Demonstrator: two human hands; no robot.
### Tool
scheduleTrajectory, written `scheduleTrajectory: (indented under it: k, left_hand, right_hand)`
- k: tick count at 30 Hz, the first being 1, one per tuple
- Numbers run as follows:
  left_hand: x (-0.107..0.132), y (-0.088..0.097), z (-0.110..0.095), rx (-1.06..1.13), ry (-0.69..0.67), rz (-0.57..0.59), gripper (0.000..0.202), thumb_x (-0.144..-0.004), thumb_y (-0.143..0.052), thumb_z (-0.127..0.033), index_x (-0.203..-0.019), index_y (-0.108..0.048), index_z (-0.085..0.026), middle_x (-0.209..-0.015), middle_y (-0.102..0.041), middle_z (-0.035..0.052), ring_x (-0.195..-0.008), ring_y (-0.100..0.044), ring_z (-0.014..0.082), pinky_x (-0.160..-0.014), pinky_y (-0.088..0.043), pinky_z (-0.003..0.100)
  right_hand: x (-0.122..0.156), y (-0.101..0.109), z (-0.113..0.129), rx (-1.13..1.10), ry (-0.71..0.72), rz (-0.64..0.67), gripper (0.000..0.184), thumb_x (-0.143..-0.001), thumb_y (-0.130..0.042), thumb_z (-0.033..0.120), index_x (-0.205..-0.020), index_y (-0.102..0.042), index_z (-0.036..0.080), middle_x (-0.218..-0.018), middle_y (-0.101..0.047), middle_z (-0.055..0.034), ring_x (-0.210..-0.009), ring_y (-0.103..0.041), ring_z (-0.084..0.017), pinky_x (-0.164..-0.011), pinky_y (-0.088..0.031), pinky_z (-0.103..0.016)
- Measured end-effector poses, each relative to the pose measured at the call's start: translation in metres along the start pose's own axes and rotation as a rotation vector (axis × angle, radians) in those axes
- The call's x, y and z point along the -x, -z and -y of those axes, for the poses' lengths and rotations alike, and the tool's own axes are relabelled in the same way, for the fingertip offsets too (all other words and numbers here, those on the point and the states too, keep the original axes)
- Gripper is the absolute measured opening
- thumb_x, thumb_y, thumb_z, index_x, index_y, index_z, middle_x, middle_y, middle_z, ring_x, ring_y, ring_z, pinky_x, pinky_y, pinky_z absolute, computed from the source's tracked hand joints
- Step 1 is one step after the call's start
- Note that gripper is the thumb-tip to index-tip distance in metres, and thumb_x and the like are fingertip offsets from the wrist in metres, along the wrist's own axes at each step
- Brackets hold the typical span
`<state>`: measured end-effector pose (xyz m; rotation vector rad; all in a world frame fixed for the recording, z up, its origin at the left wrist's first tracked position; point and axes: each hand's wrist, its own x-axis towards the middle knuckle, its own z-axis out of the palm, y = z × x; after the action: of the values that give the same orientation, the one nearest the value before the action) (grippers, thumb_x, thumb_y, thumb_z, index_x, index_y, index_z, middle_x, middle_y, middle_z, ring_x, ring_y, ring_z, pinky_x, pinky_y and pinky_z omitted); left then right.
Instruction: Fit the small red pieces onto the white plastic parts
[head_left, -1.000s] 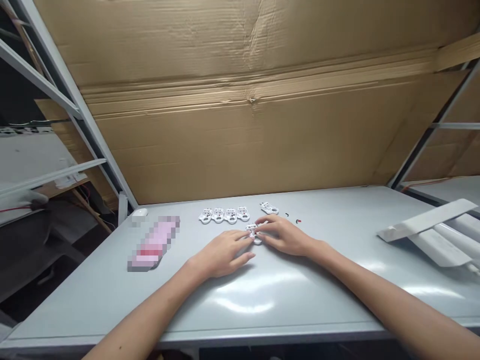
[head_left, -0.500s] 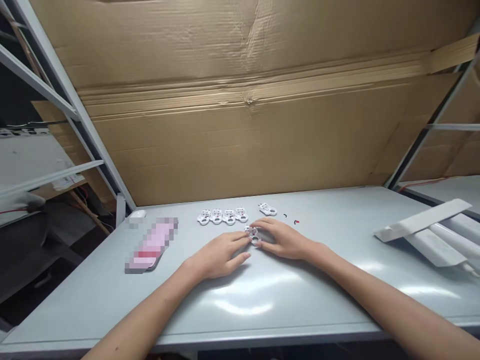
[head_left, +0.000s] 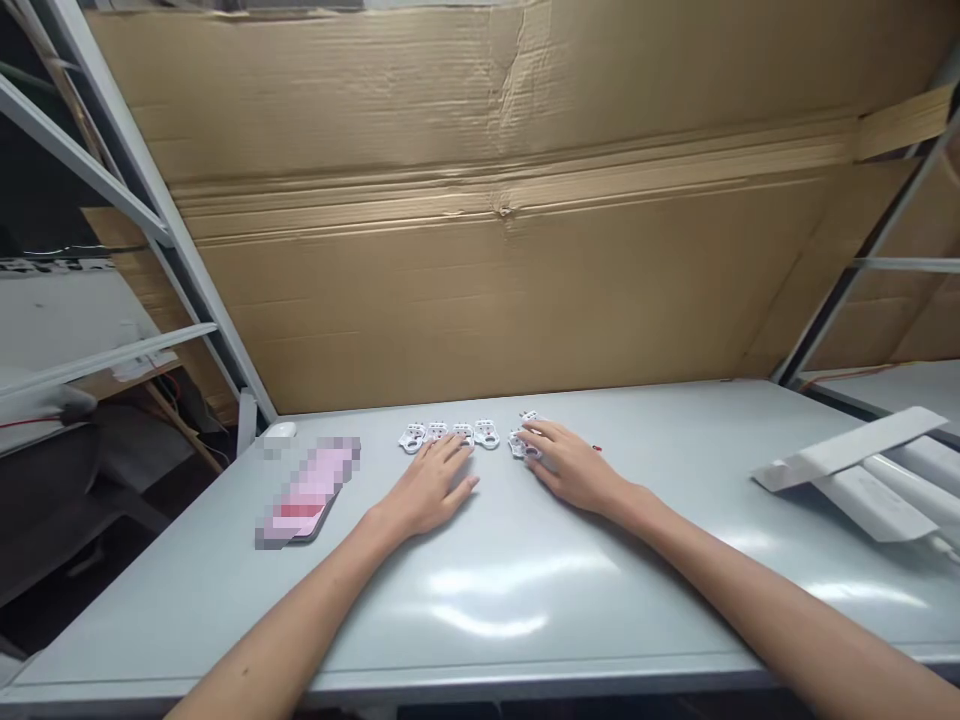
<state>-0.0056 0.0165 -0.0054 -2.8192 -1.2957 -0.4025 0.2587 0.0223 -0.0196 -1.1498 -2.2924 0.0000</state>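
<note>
A row of several small white plastic parts [head_left: 487, 433], each with a round ring opening and small dark and red details, lies near the back of the table. My left hand [head_left: 427, 487] is open, palm down, its fingertips over the row and partly covering some parts. Between the thumb and fingers of my right hand [head_left: 574, 468] is another white ringed part [head_left: 519, 446], lying low at the table surface. Just behind those fingers, one more white part [head_left: 529, 415] shows only its top edge; the rest is hidden.
A pink phone-like object [head_left: 313, 490], partly pixelated, lies at left with a small white item [head_left: 282, 430] behind it. White elongated pieces [head_left: 855, 460] are stacked at right. A tiny red piece [head_left: 597, 448] peeks out beyond my right hand. Cardboard [head_left: 480, 320] walls the back.
My right hand has moved the white part slightly away from me and to the right. My left hand has let go of it and shifted left towards the row.
</note>
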Motion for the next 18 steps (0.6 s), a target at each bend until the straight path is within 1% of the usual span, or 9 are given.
scheduleTrajectory:
  k: [2,4,6,9,14,18]
  left_hand:
    - [0.000,-0.001,0.002,-0.007,0.016,0.012,0.047,-0.101,-0.038,-0.042,-0.141,-0.045,-0.018,-0.152,-0.038,0.0132,-0.144,-0.029,0.0294,-0.117,-0.024,0.052]
    - [0.001,-0.002,0.002,-0.011,0.021,0.012,0.048,-0.102,-0.037,-0.044,-0.141,-0.045,-0.018,-0.151,-0.041,0.0136,-0.142,-0.032,0.0286,-0.116,-0.026,0.049]
    - [0.001,-0.002,0.002,-0.011,0.019,0.018,0.049,-0.102,-0.035,-0.045,-0.141,-0.046,-0.017,-0.149,-0.043,0.0146,-0.141,-0.035,0.0283,-0.116,-0.027,0.048]
    - [0.001,-0.003,0.002,-0.009,0.029,0.049,0.050,-0.102,-0.035,-0.045,-0.142,-0.045,-0.016,-0.149,-0.042,0.0155,-0.141,-0.034,0.0292,-0.115,-0.026,0.050]
    - [0.000,-0.003,0.002,-0.010,0.031,0.070,0.052,-0.102,-0.034,-0.046,-0.143,-0.043,-0.016,-0.151,-0.041,0.0151,-0.142,-0.033,0.0293,-0.115,-0.026,0.049]
    - [0.000,-0.002,0.001,-0.003,0.042,0.092,0.053,-0.103,-0.033,-0.046,-0.144,-0.041,-0.014,-0.152,-0.038,0.0159,-0.143,-0.031,0.0299,-0.116,-0.024,0.050]
  right_hand:
    - [0.001,0.005,0.007,0.026,0.031,0.056,0.029,-0.095,-0.043,0.025,-0.112,-0.066,0.022,-0.117,-0.066,-0.0129,-0.111,-0.059,-0.030,-0.094,-0.047,-0.048]
    - [0.002,0.009,0.015,0.055,0.051,0.124,0.028,-0.095,-0.042,0.026,-0.103,-0.069,0.021,-0.104,-0.070,-0.0135,-0.101,-0.062,-0.030,-0.087,-0.049,-0.047]
    - [0.003,0.011,0.021,0.093,0.049,0.166,0.025,-0.095,-0.045,0.026,-0.100,-0.068,0.018,-0.100,-0.070,-0.0145,-0.097,-0.062,-0.031,-0.083,-0.050,-0.046]
    - [0.004,0.009,0.023,0.129,0.034,0.183,0.026,-0.094,-0.048,0.030,-0.108,-0.065,0.017,-0.109,-0.068,-0.0161,-0.102,-0.062,-0.032,-0.087,-0.049,-0.046]
    - [0.001,0.001,0.018,0.091,0.005,0.180,0.040,-0.096,-0.047,0.041,-0.123,-0.060,0.015,-0.126,-0.062,-0.0192,-0.115,-0.058,-0.034,-0.097,-0.045,-0.048]
    - [-0.003,-0.003,0.015,0.022,-0.010,0.170,0.051,-0.093,-0.049,0.050,-0.131,-0.055,0.016,-0.137,-0.055,-0.0195,-0.127,-0.050,-0.036,-0.105,-0.039,-0.051]
